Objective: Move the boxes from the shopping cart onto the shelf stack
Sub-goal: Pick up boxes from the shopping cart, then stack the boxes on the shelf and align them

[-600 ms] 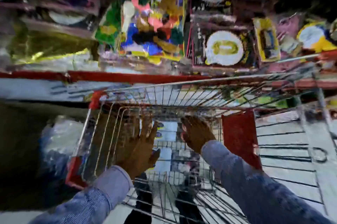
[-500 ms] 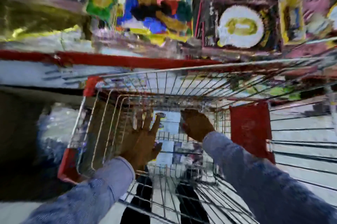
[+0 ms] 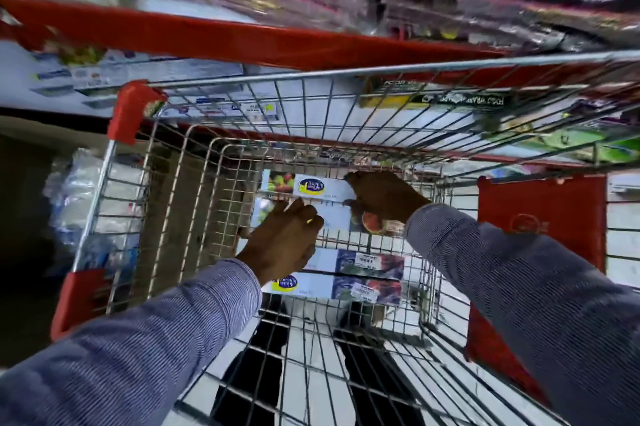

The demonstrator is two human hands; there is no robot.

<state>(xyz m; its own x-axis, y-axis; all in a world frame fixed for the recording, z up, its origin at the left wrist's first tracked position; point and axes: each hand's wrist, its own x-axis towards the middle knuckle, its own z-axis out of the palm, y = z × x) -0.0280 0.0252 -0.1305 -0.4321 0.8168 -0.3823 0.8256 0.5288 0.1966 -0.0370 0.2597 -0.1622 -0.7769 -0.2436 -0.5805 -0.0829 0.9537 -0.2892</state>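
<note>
Both hands went deeper into the cart (image 3: 214, 162) since a moment ago. Right hand (image 3: 382, 197) grips the end of the top box (image 3: 306, 186); left hand (image 3: 285, 242) lies open on another box (image 3: 334, 217). Two more boxes (image 3: 360, 278) lie nearer.

The silver wire shopping cart (image 3: 221, 103) is open on top, so my arms go in from above. Its wire walls close me in on every side. Long white boxes (image 3: 349, 268) cover the bottom. A red shelf edge (image 3: 242, 41) hangs just past the cart's far rim.
</note>
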